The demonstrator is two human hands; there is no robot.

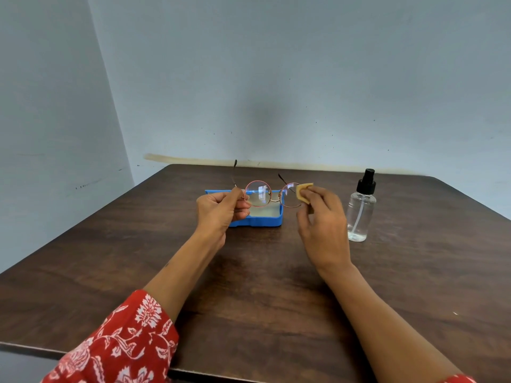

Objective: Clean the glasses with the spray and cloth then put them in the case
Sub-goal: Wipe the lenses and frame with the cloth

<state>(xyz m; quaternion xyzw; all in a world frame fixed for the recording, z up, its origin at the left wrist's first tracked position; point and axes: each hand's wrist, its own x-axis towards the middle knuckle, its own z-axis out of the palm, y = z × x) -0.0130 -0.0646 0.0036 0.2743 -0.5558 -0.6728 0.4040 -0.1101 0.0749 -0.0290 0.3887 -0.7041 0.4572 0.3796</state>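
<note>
Round glasses (258,193) with a thin pink-gold frame hang in the air above the table, temples unfolded and pointing away from me. My left hand (221,210) pinches the frame at its left hinge. My right hand (322,217) pinches a small yellow cloth (302,190) against the right lens. An open blue case (265,218) lies on the table directly behind and below the glasses, partly hidden by my left hand. A clear spray bottle (362,210) with a black nozzle stands upright just right of my right hand.
The dark wooden table (249,286) reaches back to a pale blue wall. Its near edge runs along the bottom of the view. My red patterned sleeve (119,344) covers the lower left.
</note>
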